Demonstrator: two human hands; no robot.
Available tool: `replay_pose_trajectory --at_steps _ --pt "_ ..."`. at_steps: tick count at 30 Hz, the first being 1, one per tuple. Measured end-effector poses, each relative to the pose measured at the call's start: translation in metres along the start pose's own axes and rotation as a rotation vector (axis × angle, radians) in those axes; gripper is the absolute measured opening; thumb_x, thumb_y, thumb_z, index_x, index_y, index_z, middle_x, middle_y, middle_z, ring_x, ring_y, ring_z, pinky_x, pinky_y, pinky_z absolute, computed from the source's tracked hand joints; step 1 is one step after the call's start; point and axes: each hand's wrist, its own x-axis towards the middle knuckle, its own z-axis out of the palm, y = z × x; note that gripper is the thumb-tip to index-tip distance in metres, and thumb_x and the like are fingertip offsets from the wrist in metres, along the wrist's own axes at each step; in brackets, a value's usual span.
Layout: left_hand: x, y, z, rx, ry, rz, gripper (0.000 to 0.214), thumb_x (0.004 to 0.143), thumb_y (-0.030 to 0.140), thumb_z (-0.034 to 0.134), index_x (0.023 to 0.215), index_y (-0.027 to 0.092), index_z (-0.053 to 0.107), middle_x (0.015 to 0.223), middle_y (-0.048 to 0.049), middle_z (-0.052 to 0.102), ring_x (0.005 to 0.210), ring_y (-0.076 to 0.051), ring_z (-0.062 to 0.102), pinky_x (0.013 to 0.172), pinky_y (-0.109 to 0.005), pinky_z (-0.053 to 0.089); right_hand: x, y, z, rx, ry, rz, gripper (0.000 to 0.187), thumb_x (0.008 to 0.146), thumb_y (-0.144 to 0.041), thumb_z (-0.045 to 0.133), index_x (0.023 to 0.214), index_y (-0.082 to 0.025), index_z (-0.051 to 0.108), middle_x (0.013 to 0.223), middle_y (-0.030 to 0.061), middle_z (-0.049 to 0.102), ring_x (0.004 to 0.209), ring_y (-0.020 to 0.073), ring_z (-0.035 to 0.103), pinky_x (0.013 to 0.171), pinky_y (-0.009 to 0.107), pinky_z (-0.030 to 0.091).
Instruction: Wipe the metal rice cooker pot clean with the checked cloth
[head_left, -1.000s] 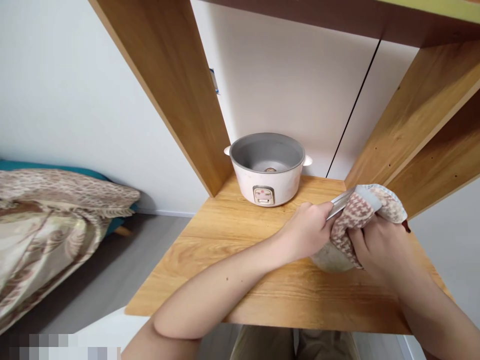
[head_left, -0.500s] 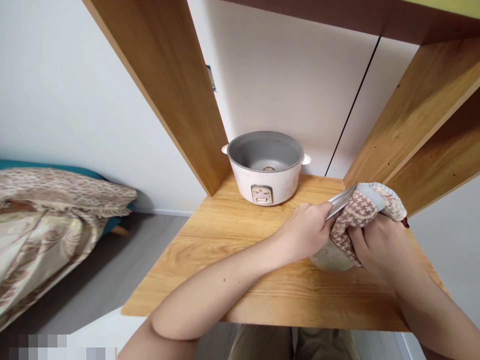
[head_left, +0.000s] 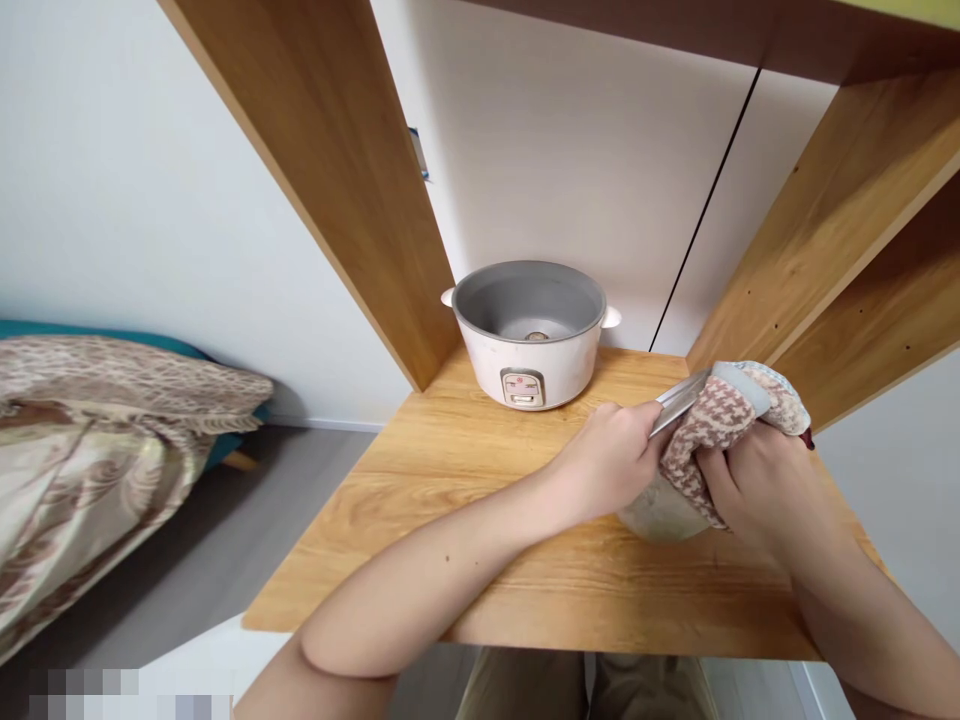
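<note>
No readable text, rice cooker (head_left: 529, 335) front panel markings too small to make out

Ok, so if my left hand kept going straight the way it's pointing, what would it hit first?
Your left hand grips the metal pot at its rim, so the pot blocks it at once; just beyond, seemingly, is the patterned cloth in your right hand.

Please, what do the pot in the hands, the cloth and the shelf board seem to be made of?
The pot: likely metal, perhaps aluminium; dull grey wall, thin shiny rim.
The cloth: woven fabric, soft and matte; brown-white houndstooth pattern, folded over the rim.
The shelf board: wood or wood-look laminate, smooth satin finish; light grain lines show, but I cannot tell which.
</note>
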Motion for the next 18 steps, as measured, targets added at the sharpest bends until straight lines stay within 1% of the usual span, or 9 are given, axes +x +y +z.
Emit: replay_pose_trajectory --at_steps 3,6,8,10,12,15,18 --pt "0.000 0.000 -0.001 -0.010 -0.007 -0.004 0.025 0.094 0.023 0.048 0.069 0.021 0.052 0.061 -0.0005 0.061 0.056 -0.015 0.053 0.054 -0.028 0.034 -0.002 -0.005 0.000 -0.062 0.024 0.015 0.038 0.090 -0.019 0.033 0.064 -0.018 0.061 0.055 0.0083 0.054 0.051 0.0178 0.033 0.061 0.037 0.006" --pt "-0.001 0.001 -0.002 -0.026 -0.029 -0.004 0.022 0.091 0.020 0.051 0.069 0.021 0.053 0.060 0.0002 0.061 0.057 -0.015 0.053 0.053 -0.027 0.033 -0.006 -0.014 0.000 -0.060 0.040 0.077 0.040 0.093 -0.024 0.033 0.063 -0.020 0.060 0.053 0.0080 0.053 0.049 0.0184 0.033 0.060 0.037 0.006" --pt "-0.002 0.001 -0.002 -0.033 -0.031 -0.004 0.022 0.091 0.020 0.051 0.069 0.021 0.053 0.061 0.0001 0.061 0.057 -0.015 0.053 0.052 -0.027 0.033 -0.007 -0.015 0.000 -0.046 0.039 0.057 0.040 0.093 -0.025 0.034 0.063 -0.020 0.060 0.052 0.0078 0.053 0.049 0.0183 0.033 0.060 0.037 0.006" --pt "-0.001 0.001 -0.002 -0.035 -0.019 -0.004 0.023 0.092 0.021 0.050 0.069 0.020 0.054 0.062 -0.0003 0.063 0.057 -0.015 0.053 0.053 -0.027 0.034 -0.006 -0.011 0.001 -0.052 0.021 -0.002 0.039 0.092 -0.021 0.034 0.064 -0.019 0.061 0.055 0.0086 0.055 0.050 0.0181 0.034 0.060 0.037 0.006" --pt "0.000 0.000 -0.001 -0.034 -0.003 0.005 0.026 0.094 0.022 0.047 0.070 0.020 0.054 0.063 -0.0005 0.063 0.057 -0.015 0.053 0.055 -0.028 0.036 -0.003 -0.005 0.001 -0.055 0.004 -0.030 0.037 0.090 -0.018 0.034 0.065 -0.018 0.061 0.057 0.0090 0.056 0.052 0.0176 0.034 0.060 0.038 0.007" --pt "0.001 -0.001 0.000 -0.027 0.010 0.021 0.027 0.096 0.022 0.046 0.071 0.020 0.056 0.062 -0.0002 0.063 0.057 -0.014 0.053 0.055 -0.027 0.037 -0.001 -0.002 0.003 -0.047 0.029 -0.023 0.035 0.088 -0.015 0.034 0.065 -0.017 0.061 0.057 0.0082 0.054 0.053 0.0167 0.033 0.061 0.038 0.007" --pt "0.000 -0.002 -0.001 -0.036 0.005 0.030 0.025 0.095 0.021 0.048 0.071 0.020 0.056 0.062 0.0005 0.062 0.057 -0.014 0.052 0.054 -0.027 0.036 -0.004 -0.009 0.005 -0.041 0.061 0.006 0.036 0.090 -0.018 0.034 0.065 -0.017 0.061 0.056 0.0081 0.054 0.052 0.0170 0.033 0.061 0.038 0.006"
